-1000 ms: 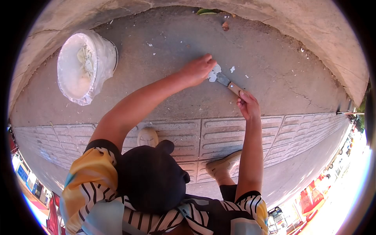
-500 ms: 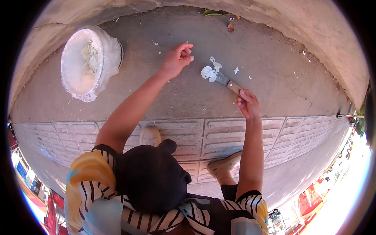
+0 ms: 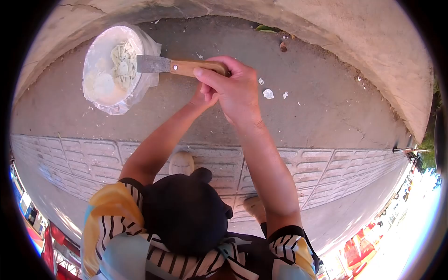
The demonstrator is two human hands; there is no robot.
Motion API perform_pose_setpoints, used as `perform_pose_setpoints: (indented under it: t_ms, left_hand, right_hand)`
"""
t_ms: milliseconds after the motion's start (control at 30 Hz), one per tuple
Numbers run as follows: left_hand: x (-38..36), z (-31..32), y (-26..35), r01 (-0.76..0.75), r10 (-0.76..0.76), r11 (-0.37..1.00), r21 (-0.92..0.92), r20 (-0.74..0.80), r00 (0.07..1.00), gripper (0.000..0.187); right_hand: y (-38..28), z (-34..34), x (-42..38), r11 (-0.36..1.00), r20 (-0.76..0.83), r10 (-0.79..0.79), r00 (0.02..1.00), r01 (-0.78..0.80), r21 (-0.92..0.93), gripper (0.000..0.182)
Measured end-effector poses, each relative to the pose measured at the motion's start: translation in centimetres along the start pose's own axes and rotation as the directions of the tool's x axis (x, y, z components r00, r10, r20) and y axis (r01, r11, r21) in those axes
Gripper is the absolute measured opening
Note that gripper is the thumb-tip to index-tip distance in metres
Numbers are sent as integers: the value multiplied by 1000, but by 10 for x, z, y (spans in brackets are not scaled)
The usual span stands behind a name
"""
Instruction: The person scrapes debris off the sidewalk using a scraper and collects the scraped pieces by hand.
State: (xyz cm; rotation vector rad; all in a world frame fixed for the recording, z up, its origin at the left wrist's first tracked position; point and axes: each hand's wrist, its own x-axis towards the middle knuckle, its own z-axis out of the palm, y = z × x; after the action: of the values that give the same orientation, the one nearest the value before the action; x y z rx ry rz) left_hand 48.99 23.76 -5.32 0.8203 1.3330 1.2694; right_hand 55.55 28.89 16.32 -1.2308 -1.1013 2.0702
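Note:
A putty knife with a wooden handle (image 3: 186, 68) is gripped in my right hand (image 3: 235, 88). Its metal blade overlaps the right rim of a plastic-lined bucket (image 3: 151, 70), which holds pale flakes (image 3: 123, 65) and whitish material. My left hand (image 3: 204, 97) is below the handle, partly hidden behind my right hand, so its fingers cannot be made out well. White flakes (image 3: 268, 94) lie on the grey ground to the right of my right hand.
A curved concrete edge (image 3: 298, 23) runs along the top, with a green leaf (image 3: 267, 29) and a brown dry leaf (image 3: 283, 46) beside it. Ridged paving tiles (image 3: 219, 163) and my shoes (image 3: 181, 163) are lower down.
My right hand has carried the putty knife left and up to the bucket, and the white pile is gone from its blade. A few flakes remain on the ground. My left hand has moved slightly downward.

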Motion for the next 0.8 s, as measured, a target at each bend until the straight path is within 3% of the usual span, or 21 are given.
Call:
perform_pose_setpoints:
  t_ms: [67,133,167,200,267,367,433,533,633,733,767,800]
  left_hand:
    - [1,-3,8,-20,24,974,225,-15,1000,12]
    - [-5,-6,42,-33,20,804,594,28,999,20]
    - [-4,-5,44,-106,98,793,600,46,994,23]
    - [-3,-3,45,-180,176,775,605,67,982,26]
    - [1,7,48,-319,299,678,662,148,943,32]
    - [5,36,47,-488,364,424,763,350,863,38]
    - [8,54,37,-563,343,246,789,472,812,37]
    - [4,71,32,-620,264,214,755,567,780,38]
    - [-1,77,28,-667,224,369,648,634,740,48]
    - [-6,77,31,-471,213,663,582,457,863,49]
    - [-6,74,34,-439,228,685,582,400,888,49]
    - [-5,70,38,-405,241,707,579,342,908,49]
  right_hand:
    - [-1,-15,-14,993,-131,-119,984,121,5,18]
    - [1,-54,-40,973,-318,-228,920,225,-47,20]
    - [3,-84,-56,957,-437,-289,852,273,-100,22]
    - [7,-116,-74,935,-544,-339,767,208,-289,22]
    - [16,-165,-102,739,-648,-506,569,-103,-666,22]
    - [48,-212,-117,355,-423,-709,564,-234,-905,24]
    - [58,-201,-113,307,-384,-679,626,-233,-923,27]
    - [70,-164,-105,330,-323,-633,703,-132,-935,28]
    - [65,-139,-108,364,-292,-635,715,-56,-930,28]
    - [53,-147,-118,476,-397,-643,655,-64,-877,24]
    - [57,-167,-121,625,-525,-602,601,-54,-779,23]
    - [51,-183,-125,877,-723,-373,581,-33,-479,21]
